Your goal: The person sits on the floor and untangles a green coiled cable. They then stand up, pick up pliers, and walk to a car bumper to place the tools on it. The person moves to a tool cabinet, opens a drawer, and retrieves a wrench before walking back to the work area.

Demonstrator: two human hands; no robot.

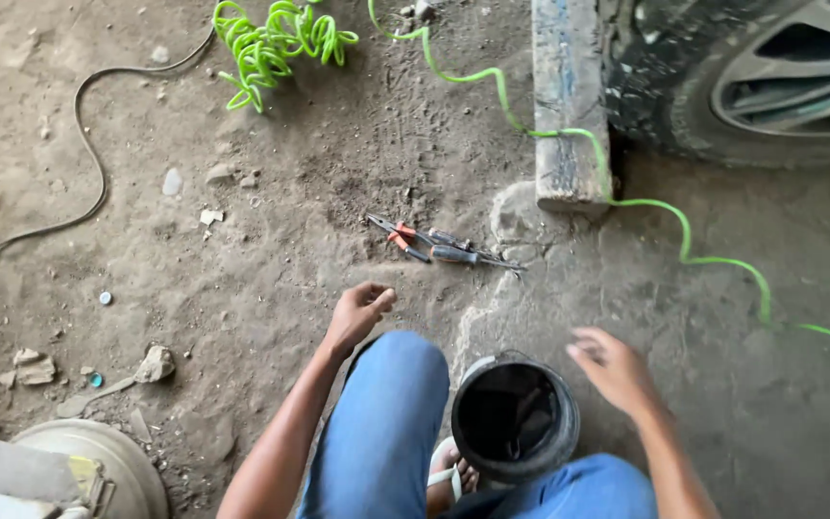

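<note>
left hand (359,312) loosely curled, empty, hovering over dirt above the knee | right hand (615,370) open, blurred, fingers spread, just right of black bucket (515,420) | pliers (405,237) and screwdriver (458,255) lie farther off, nearer the left hand

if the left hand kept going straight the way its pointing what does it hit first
Probably the hand tools. The left hand is loosely curled and empty, pointing up and a little right over bare dirt, and the pliers and screwdrivers lie just beyond it. Its height above the ground is unclear, so it could pass over them.
</note>
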